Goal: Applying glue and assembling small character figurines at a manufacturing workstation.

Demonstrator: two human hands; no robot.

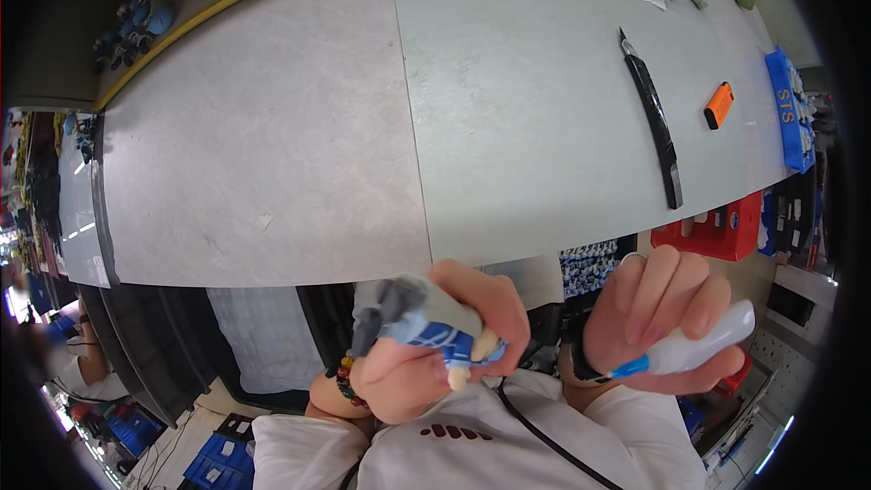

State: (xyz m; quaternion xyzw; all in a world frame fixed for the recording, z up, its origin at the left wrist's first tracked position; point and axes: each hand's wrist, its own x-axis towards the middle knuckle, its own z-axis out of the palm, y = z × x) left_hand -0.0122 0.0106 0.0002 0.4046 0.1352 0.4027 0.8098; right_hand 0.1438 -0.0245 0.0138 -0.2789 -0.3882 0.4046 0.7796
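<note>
Near the table's front edge, my left hand [399, 388] is closed around a small toy figurine [445, 338] in blue, grey and cream, slightly blurred. The figurine is tilted, with its dark grey part toward the left. To the right, my right hand [655, 304] grips a white squeeze bottle [703, 343]. The bottle's blue tip [630, 367] points left toward the figurine, with a gap between them. Both hands are held up in front of my chest, off the tabletop [272, 127].
A black utility knife [655, 122] with its blade out lies on the right, beside an orange case [719, 106]. A blue tray [787, 113] stands at the right edge. Below are a red crate [726, 229] and rows of small figures [588, 268]. More blue figures [159, 18] sit far left.
</note>
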